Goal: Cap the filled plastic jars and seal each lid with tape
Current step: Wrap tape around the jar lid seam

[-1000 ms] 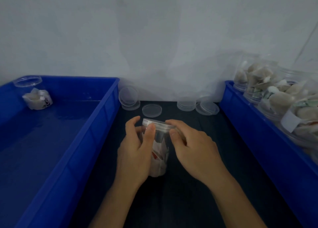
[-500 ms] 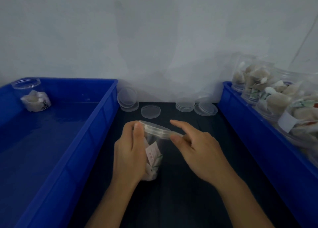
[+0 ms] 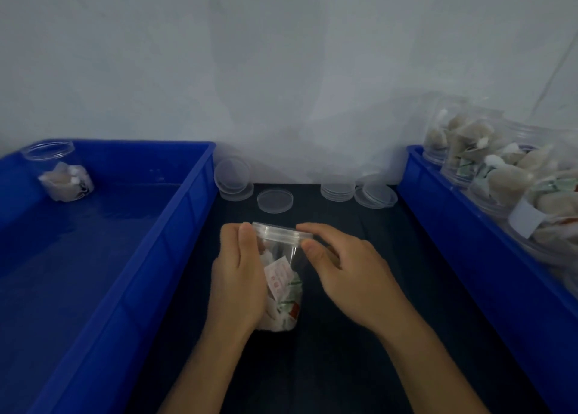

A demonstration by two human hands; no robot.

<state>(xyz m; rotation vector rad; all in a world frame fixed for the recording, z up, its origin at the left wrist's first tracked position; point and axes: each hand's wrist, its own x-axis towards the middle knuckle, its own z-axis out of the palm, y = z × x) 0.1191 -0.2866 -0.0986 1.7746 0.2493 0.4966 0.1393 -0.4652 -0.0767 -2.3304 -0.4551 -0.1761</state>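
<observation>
A clear plastic jar [image 3: 283,284] filled with small packets stands on the dark table between two blue bins. My left hand [image 3: 239,276] wraps round its left side. A clear lid [image 3: 281,230] sits on the jar's mouth. My right hand [image 3: 347,271] pinches the lid's right edge between thumb and forefinger. No tape is visible.
Loose clear lids [image 3: 275,201] and small stacks [image 3: 337,190] lie at the back of the table. The left blue bin [image 3: 175,226] holds one open jar [image 3: 59,171] in its far corner. The right blue bin [image 3: 463,241] carries several filled jars [image 3: 500,179].
The lid was tilted half a second ago and now lies flat on the jar's mouth. My right hand has closed in on the lid's right edge.
</observation>
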